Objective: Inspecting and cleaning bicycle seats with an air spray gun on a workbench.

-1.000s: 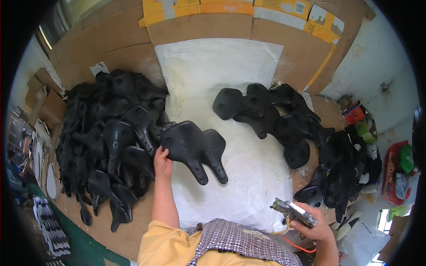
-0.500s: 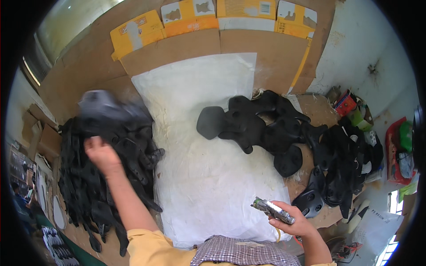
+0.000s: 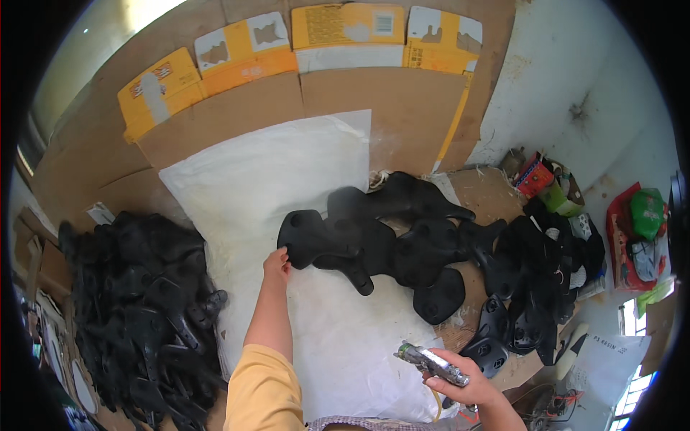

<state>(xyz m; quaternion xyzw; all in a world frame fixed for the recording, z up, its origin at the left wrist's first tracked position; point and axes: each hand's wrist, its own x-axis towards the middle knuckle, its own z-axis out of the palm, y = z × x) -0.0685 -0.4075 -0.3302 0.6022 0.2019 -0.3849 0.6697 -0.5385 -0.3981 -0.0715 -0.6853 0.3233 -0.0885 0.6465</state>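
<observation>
My left hand (image 3: 279, 264) is closed on the left rim of a black moulded piece (image 3: 302, 233), fingertips pinching its edge. That piece has a rounded, flared end with a dark hole and lies at the left end of an overlapping row of similar black pieces (image 3: 424, 248). The row rests on a white sheet (image 3: 323, 323). Low on the right, my right hand (image 3: 463, 384) is wrapped round a silver, tubular spray gun (image 3: 435, 363) with a greenish front end, pointing up and left. A thin yellowish hose hangs below it.
A large heap of black pieces (image 3: 144, 309) stands at the left. More pieces (image 3: 528, 309) are stacked at the right, beside small boxes (image 3: 535, 174) and a red bag (image 3: 624, 237). Cardboard (image 3: 237, 122) with yellow box panels lines the back. Cables (image 3: 564, 402) lie at lower right.
My left hand has left the left heap, where a blurred dark piece was moving, and now grips the row's leftmost piece. The view has shifted. My right hand still holds the spray gun.
</observation>
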